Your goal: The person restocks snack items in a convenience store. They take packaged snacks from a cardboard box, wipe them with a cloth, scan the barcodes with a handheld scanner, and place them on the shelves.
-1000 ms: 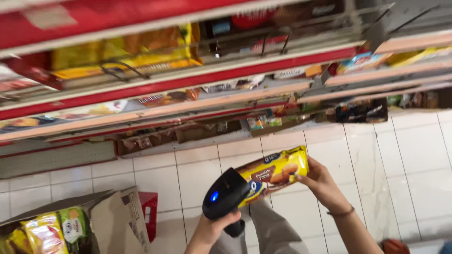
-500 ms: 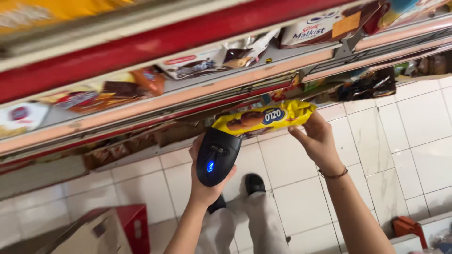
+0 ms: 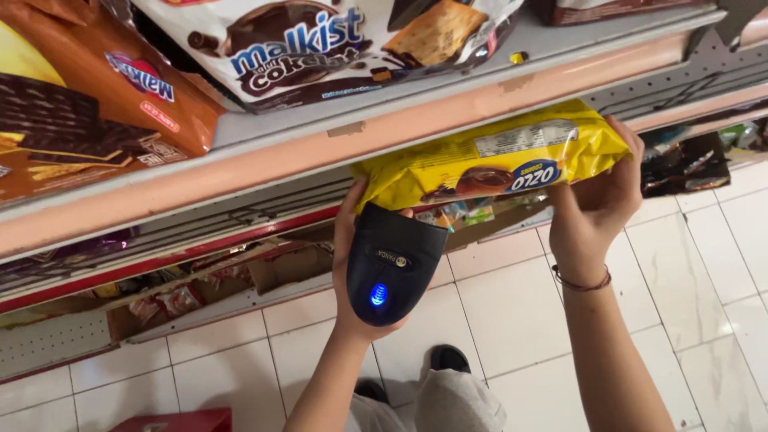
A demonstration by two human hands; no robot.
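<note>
Right, we have the yellow pack (image 3: pixel 496 160) at 12 o'clock, just under the pink shelf lip (image 3: pixel 320 164), held level. Our right hand (image 3: pixel 596 200) wraps its right end, fingers curled over the top edge, thumb underneath; closed firm on it. Our left hand (image 3: pixel 352 264) is closed round the black scanner (image 3: pixel 392 268), blue light lit, nose touching or just short of the pack's left end; thumb tip also props that end.

Handling, as we judge it: light, crinkly film wrap, likely slippery, biscuits inside so it is brittle. Squeezing the middle risks cracking. Best to hold at the ends by the sealed crimps, as now.

Labels and packs:
- Yellow pack: white rectangular label at top centre, blue oval logo to its right, brown biscuit picture at centre.
- 11 o'clock, on the shelf: white bag (image 3: pixel 320 48) with blue lettering, chocolate and cracker picture.
- 9 to 10 o'clock: orange-brown bag (image 3: pixel 96 104) with a blue-red oval badge.
- 7 to 8 o'clock: lower shelf (image 3: pixel 240 300) with small mixed packets, too blurred to sort.
- 3 o'clock: dark packet (image 3: pixel 688 164) low on the shelving.
- 7 o'clock, on the floor: red box (image 3: pixel 172 420).

White floor tiles (image 3: pixel 512 304) below.
</note>
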